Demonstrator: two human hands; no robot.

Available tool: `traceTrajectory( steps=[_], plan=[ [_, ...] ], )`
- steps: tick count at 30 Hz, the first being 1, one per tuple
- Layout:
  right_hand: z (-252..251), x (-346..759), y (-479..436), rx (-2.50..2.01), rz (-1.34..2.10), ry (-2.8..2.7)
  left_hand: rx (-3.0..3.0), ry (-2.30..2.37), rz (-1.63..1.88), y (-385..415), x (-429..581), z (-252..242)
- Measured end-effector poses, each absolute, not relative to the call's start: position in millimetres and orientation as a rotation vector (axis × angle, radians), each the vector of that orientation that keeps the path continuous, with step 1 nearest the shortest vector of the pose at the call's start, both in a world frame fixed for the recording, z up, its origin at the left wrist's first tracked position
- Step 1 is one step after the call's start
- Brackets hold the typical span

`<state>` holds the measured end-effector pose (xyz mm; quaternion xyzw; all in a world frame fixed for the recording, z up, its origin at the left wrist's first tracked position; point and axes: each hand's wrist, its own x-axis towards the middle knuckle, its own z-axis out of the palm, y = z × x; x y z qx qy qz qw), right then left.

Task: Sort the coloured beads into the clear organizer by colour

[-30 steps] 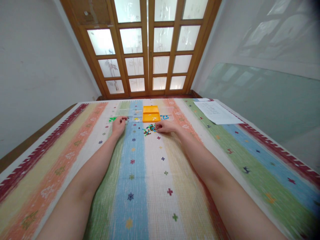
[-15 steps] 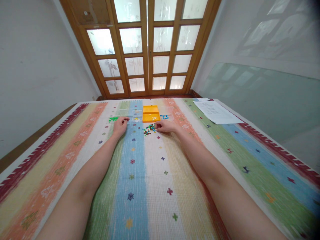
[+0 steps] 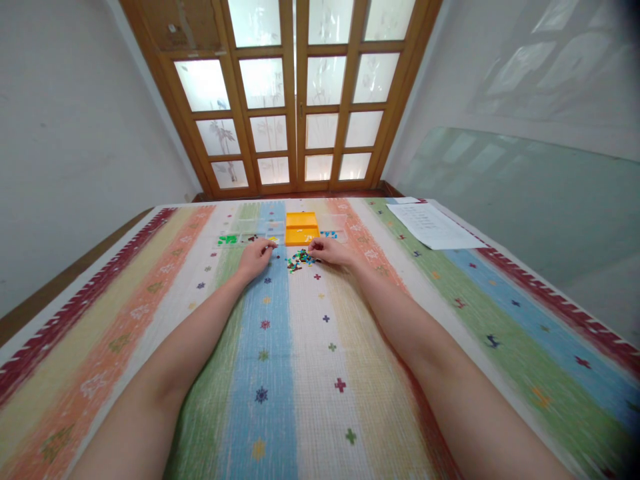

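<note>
Head view: left hand (image 3: 257, 257) and right hand (image 3: 331, 253) have curled fingers, grip unclear; best lift piled multicoloured pieces (image 3: 301, 256) 1 by 1.

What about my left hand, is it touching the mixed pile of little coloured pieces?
No, tablecloth shows between your left hand and the pile, while your right hand is at the pile.

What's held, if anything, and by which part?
Can't tell: anything in the left hand, or right hand at the mixed pile, is hidden or too small.
</note>
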<state>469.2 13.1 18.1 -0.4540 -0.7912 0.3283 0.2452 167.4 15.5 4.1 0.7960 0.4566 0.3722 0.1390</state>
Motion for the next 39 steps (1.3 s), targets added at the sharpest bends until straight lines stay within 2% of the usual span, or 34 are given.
traceTrajectory(
  steps=[12, 23, 39],
  plan=[
    [12, 431, -2, -1.136, 0.744, -2.081, 2.195, 1.134, 0.981, -9, 207, 6],
    [8, 422, -7, -0.997, 0.825, -1.990, 1.916, 1.039, 1.029, -8, 210, 8],
    [2, 425, -2, -1.041, 0.771, -1.998, 2.195, 1.068, 0.962, -10, 206, 6]
  ],
)
